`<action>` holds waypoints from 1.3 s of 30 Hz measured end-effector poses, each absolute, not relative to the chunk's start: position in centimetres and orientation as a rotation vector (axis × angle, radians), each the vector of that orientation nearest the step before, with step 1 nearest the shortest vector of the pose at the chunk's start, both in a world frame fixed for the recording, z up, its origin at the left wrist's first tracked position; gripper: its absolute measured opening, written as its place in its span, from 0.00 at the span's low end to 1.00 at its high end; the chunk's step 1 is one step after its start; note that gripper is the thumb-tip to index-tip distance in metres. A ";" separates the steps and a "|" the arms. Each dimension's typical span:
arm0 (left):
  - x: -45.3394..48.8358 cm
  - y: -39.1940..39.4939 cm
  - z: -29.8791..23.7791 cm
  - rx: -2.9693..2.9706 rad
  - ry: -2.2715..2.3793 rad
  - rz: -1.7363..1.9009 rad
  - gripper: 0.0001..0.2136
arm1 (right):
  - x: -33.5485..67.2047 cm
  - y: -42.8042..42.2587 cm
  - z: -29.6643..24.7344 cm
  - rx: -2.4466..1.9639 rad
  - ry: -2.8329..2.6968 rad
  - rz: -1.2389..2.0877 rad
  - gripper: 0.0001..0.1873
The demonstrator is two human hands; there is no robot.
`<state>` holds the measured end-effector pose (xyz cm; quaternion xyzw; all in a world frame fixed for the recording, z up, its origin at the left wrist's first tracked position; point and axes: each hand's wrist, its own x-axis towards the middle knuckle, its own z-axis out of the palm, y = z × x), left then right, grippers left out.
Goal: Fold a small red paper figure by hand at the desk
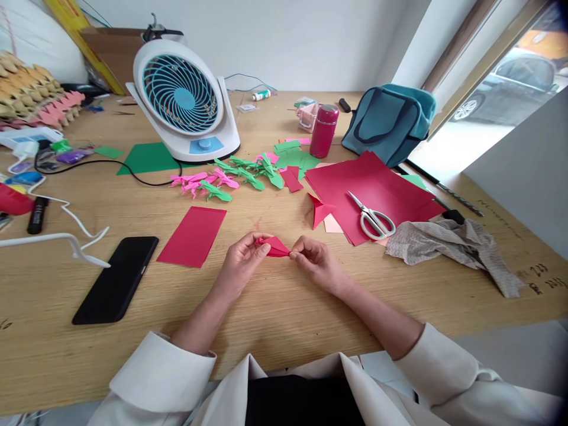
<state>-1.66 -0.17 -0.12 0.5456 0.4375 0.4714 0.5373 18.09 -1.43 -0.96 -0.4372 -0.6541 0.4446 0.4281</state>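
Note:
Just above the table, a small folded red paper piece (278, 245) spans the gap between my hands. My left hand (247, 260) pinches its left part between thumb and fingers. The pointed right end sits in the closed fingertips of my right hand (317, 262). To the left lies a stack of red paper rectangles (194, 236). Beyond my right hand rests another folded red paper piece (320, 210), beside large red sheets (377, 177) with white-handled scissors (373, 218) on top. Several green folded paper figures (251, 176) and pink ones (195, 182) lie farther back.
A white fan (184, 100) stands at the back left. A black phone (116, 280) lies at left near a white cable. A red flask (324, 131) and a teal bag (388, 124) stand at the back right. A crumpled cloth (426, 241) lies right of the scissors.

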 end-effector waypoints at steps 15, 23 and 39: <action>-1.6 -0.2 -0.5 1.362 1.168 1.179 0.10 | 17.9 -1.4 -1.3 -1.078 -1.508 1.445 0.17; -1.2 -0.4 -0.4 1.430 1.160 1.119 0.10 | 17.8 -1.7 -1.1 -1.110 -1.719 1.218 0.11; -1.0 -0.6 -0.3 1.530 1.047 0.934 0.11 | 17.6 -1.6 -1.7 -1.112 -1.588 1.372 0.17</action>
